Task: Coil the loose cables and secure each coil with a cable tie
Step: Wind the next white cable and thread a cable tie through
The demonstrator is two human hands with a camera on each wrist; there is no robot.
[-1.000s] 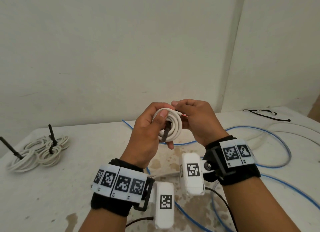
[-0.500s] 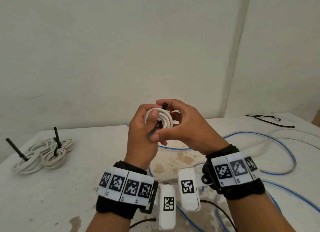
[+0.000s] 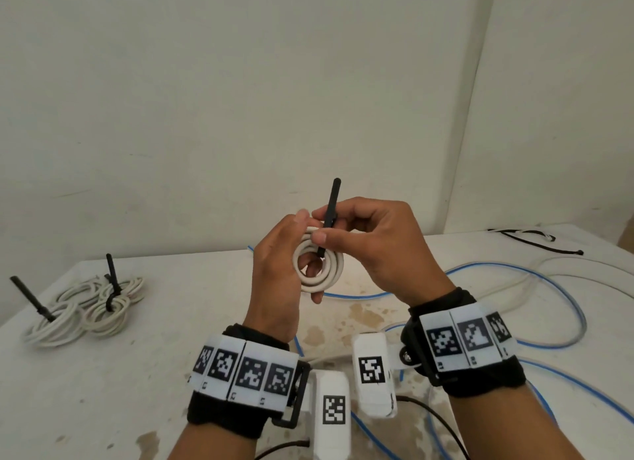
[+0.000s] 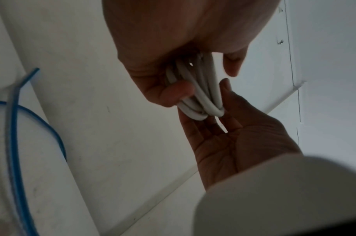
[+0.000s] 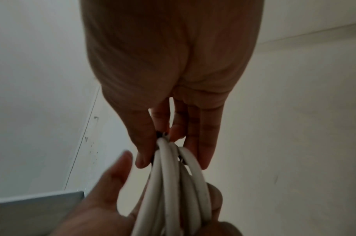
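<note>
Coil (image 3: pixel 319 267) of white cable sits raised above the table (image 3: pixel 137 374), gripped in your left hand (image 3: pixel 274 271) with fingers curled round its loops. Your right hand (image 3: pixel 384 247) pinches the black cable tie (image 3: pixel 330 216) between thumb and forefinger, its tail pointing up. Two tied coils (image 3: pixel 82 305) lie far left; loose blue cable (image 3: pixel 514 271) trails right.

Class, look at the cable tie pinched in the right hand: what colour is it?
Black. The cable tie shows best in the head view, sticking up above the white coil.
</note>
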